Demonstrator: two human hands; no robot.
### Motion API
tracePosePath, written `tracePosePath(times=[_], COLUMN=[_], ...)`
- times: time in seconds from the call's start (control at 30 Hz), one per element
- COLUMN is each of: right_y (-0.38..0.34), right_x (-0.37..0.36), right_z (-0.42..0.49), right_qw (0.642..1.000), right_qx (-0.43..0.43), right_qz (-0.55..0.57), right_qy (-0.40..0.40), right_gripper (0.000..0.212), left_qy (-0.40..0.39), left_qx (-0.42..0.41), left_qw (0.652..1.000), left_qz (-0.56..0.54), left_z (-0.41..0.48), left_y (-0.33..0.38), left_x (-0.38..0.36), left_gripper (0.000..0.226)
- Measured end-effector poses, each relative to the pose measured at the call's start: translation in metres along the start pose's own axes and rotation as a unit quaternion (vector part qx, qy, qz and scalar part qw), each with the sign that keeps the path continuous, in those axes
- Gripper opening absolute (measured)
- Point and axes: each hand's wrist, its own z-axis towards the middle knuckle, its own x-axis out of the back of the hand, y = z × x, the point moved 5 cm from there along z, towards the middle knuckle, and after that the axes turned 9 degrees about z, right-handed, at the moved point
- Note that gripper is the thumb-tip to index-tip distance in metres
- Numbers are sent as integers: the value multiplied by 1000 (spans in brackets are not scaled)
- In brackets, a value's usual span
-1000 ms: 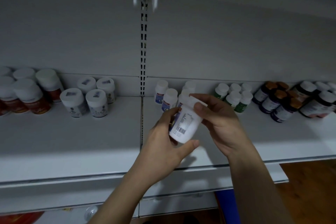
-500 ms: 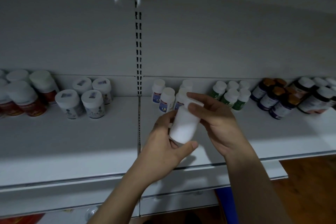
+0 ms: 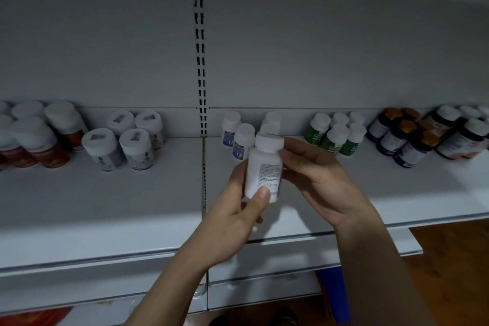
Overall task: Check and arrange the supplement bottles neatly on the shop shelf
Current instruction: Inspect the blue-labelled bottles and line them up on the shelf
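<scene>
A white supplement bottle [image 3: 264,167] is held upright above the near part of the grey shop shelf [image 3: 105,206], its printed label facing the camera. The left hand [image 3: 232,209] grasps its lower body, thumb pressed on the label; the right hand [image 3: 315,174] curls its fingers round the upper part near the white cap. Behind stand blue-labelled bottles [image 3: 239,137]; green-labelled bottles [image 3: 334,135] stand far right.
</scene>
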Motion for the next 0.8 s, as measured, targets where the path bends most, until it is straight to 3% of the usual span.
tracePosePath(times=[0.1, 0.23, 0.33, 0.4, 0.57, 0.8], right_y=[-1, 3, 3, 2, 0, -16], right_x=[-4, -9, -10, -8, 1, -6], right_z=[1, -5, -7, -4, 7, 23], right_qw=[999, 985, 969, 973, 985, 914], right_qx=[-2, 13, 23, 35, 34, 63], right_qz=[-49, -166, -241, -226, -131, -390], right_qy=[-3, -34, -45, -13, 106, 96], right_gripper=[35, 41, 46, 41, 32, 28], left_qy=[7, 83, 97, 90, 92, 130], left_qx=[-4, 29, 33, 36, 54, 72], left_qw=[1000, 994, 991, 993, 994, 981], left_qz=[18, 68, 88, 63, 37, 126], left_z=[3, 8, 10, 11, 16, 29], left_y=[3, -15, -17, -16, -16, -19], left_x=[4, 11, 16, 16, 15, 29], left_gripper=[40, 53, 60, 63, 46, 48])
